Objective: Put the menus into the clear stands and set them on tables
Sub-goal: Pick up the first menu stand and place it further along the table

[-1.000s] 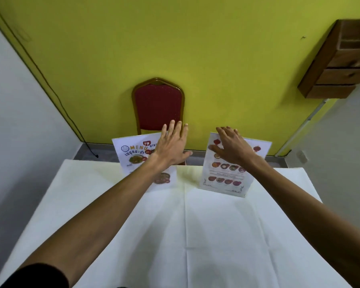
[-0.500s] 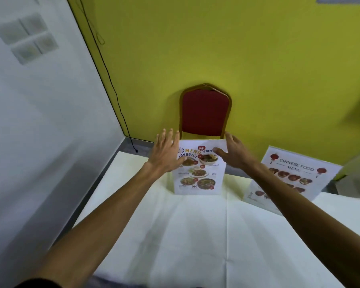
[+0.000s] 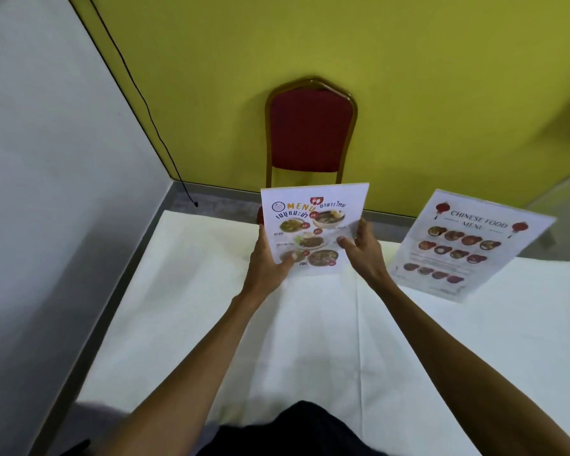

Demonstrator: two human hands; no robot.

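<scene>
The Thai menu in its clear stand is held upright over the far part of the white-clothed table. My left hand grips its lower left edge, thumb on the front. My right hand holds its right edge, fingers across the lower right face. Whether the stand's base touches the cloth is hidden by my hands. The Chinese food menu in its clear stand stands tilted on the table to the right, apart from both hands.
A red chair with a gold frame stands behind the table against the yellow wall. A grey wall runs close along the table's left side, with a black cable down the corner. The table's near half is bare cloth.
My view swung left, then pulled back. Both hands closed on the sides of the Thai menu stand and drew it nearer to me. The Chinese menu stand stayed put.
</scene>
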